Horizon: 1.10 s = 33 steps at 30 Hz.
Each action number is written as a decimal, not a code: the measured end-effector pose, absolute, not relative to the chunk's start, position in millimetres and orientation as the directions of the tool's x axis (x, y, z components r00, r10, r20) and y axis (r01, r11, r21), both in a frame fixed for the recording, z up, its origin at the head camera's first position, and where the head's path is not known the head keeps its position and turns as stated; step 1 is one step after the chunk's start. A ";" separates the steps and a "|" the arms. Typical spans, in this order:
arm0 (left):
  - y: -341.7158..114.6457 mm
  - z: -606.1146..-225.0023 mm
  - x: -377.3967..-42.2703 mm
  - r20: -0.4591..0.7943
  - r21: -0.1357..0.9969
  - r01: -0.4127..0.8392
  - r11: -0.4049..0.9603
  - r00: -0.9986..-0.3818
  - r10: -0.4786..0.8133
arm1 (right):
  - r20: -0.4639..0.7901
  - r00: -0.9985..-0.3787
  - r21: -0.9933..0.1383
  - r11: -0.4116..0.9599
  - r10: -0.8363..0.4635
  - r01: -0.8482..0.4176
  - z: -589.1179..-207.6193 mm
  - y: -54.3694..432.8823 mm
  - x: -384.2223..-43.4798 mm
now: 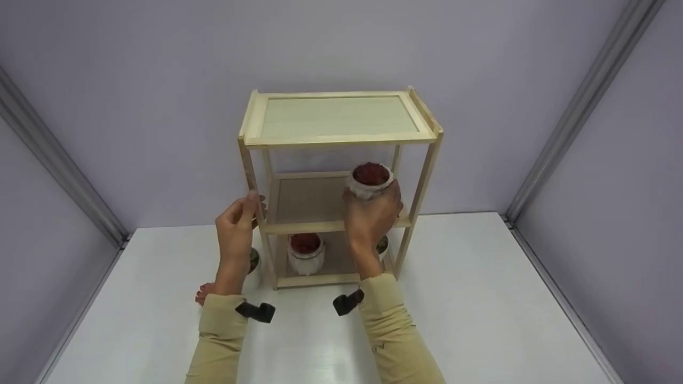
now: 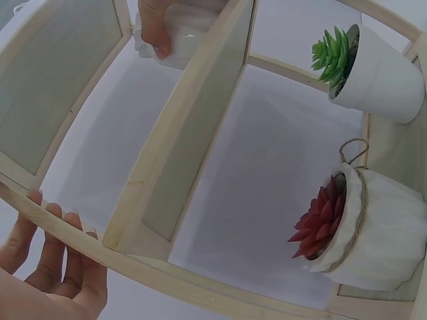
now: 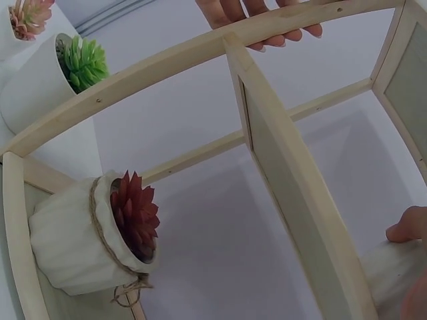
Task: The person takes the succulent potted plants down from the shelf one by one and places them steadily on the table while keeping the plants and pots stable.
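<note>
A light wooden three-tier shelf (image 1: 341, 141) stands in front of me. With curled fingers my left hand (image 1: 235, 232) grips its left front post (image 1: 248, 168), the fingertips showing past the wood in both wrist views. My right hand (image 1: 372, 216) holds a white pot (image 1: 367, 191) with a dark red plant (image 1: 371, 174) in it, upright above the middle tier (image 1: 309, 200). In the left wrist view a thumb lies against that pot's side (image 2: 190, 33). Part of the pot is hidden behind the right hand.
On the bottom tier are a twine-tied white pot (image 1: 306, 262) with a red succulent and a smaller white pot (image 2: 383, 77) with a green one. Left of the shelf, on the white table (image 1: 480, 298), stand a green succulent's pot (image 3: 37, 90) and a pink succulent (image 3: 32, 17).
</note>
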<state>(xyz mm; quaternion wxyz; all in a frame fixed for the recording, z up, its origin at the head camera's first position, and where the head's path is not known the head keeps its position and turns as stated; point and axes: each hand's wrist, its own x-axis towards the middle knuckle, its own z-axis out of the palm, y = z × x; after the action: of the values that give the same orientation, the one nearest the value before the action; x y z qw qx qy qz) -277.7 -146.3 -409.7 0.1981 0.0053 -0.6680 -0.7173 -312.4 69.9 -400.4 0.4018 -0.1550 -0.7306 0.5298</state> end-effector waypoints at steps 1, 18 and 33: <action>-146.7 -410.3 -277.6 0.260 0.959 0.280 -0.030 -0.920 -0.295 | 0.432 -0.621 -0.895 0.396 0.654 -0.206 -400.3 69.4 -311.4; -149.6 -410.0 -280.0 0.271 0.952 0.299 -0.061 -0.921 -0.281 | 0.511 -0.514 -0.856 0.462 0.689 -0.232 -393.9 66.8 -299.4; -148.8 -409.2 -280.5 0.280 0.950 0.307 -0.053 -0.916 -0.287 | 0.555 -0.451 -0.832 0.468 0.699 -0.298 -397.3 70.7 -273.1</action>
<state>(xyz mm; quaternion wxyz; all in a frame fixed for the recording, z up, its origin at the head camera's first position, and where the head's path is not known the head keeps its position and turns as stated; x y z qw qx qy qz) -280.5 -148.8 -409.2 0.2046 -0.0075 -0.6569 -0.7256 -273.1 70.7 -397.3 0.5038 -0.1445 -0.6930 0.4949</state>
